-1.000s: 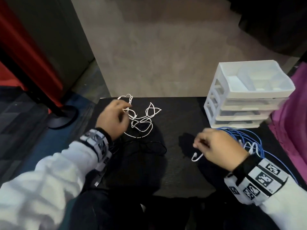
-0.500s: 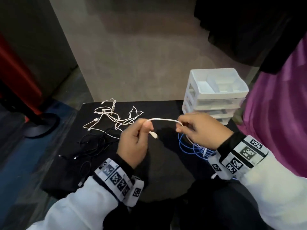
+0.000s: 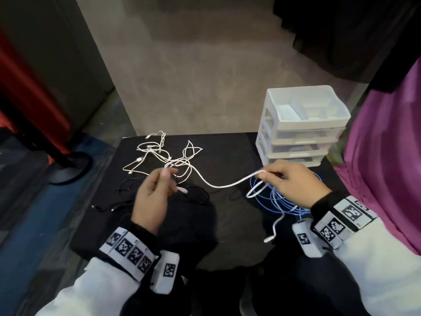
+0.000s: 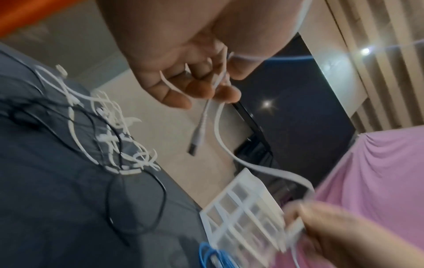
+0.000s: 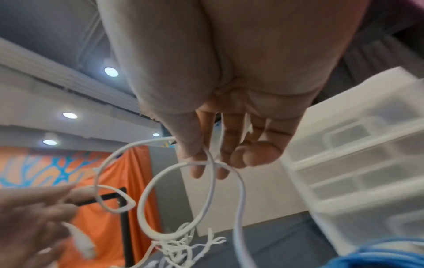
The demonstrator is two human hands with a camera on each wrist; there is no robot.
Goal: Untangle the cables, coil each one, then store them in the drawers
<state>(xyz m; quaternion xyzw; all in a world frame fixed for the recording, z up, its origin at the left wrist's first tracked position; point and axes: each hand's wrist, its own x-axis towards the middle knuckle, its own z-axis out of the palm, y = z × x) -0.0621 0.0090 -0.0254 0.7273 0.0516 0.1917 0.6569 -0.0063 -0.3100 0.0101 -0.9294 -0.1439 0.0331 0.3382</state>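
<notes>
A thick white cable (image 3: 224, 184) sags in the air between my two hands above the black table (image 3: 230, 153). My left hand (image 3: 167, 176) pinches it near one end, and its USB plug (image 4: 197, 139) hangs below the fingers. My right hand (image 3: 265, 175) pinches a small loop (image 5: 190, 201) of the same cable; the other end (image 3: 271, 236) dangles toward me. A tangle of thin white cables (image 3: 159, 156) lies at the table's back left, thin black cables (image 3: 127, 197) in front of it. A blue cable coil (image 3: 284, 199) lies under my right hand.
A white drawer unit (image 3: 300, 128) with three shut drawers and an open top tray stands at the table's back right. Purple cloth (image 3: 387, 156) hangs at the right. A black stand base (image 3: 68, 169) sits on the floor at the left.
My hands have moved apart, drawing the thick white cable out between them. A second ago my left hand was at the white tangle and my right held the cable end low.
</notes>
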